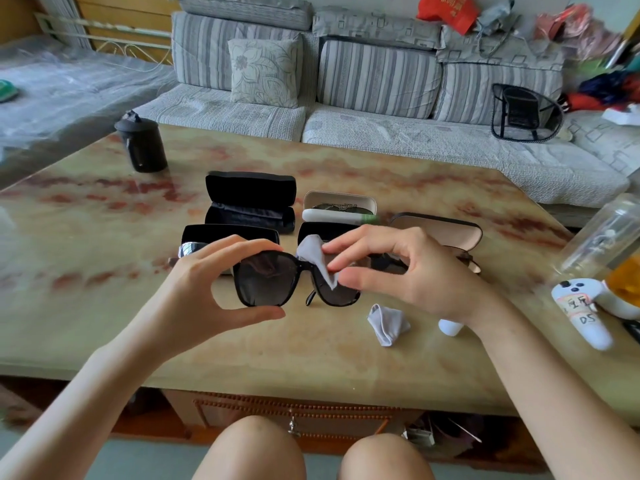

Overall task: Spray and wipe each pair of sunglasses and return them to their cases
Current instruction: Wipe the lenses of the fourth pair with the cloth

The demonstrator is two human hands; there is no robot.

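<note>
While the left hand (pixel 207 282) holds the sunglasses (pixel 266 278) up over the near middle of the table (pixel 104 323), fingers curled on the top rim of one lens and thumb underneath, the right hand (pixel 408 275) works a cloth (pixel 317 259) on the other lens. Forefinger and thumb pinch the fabric, and the other fingers arch loosely.

One pair in hand: glossy black frame, big rounded-square dark lenses.

Cloths, count two: the pale grey one at work, and a second cloth (pixel 386 323) crumpled into a soft peak on the table, near right.

Cases, count five, all lids up, just beyond the hands:
- far black case (pixel 249 199), plush dark lining
- cream case (pixel 339 204), hard shell, glasses lying inside
- near-left black case (pixel 228 233), another pair showing
- middle black case (pixel 329 232), partly hidden behind the cloth
- beige-lined case (pixel 436 230), on the right

The tabletop is glossy, marbled cream and red. One matte black cylinder (pixel 142 143) stands far left. One clear plastic bottle (pixel 602 233) and one white controller (pixel 581 306) sit at the right edge.
</note>
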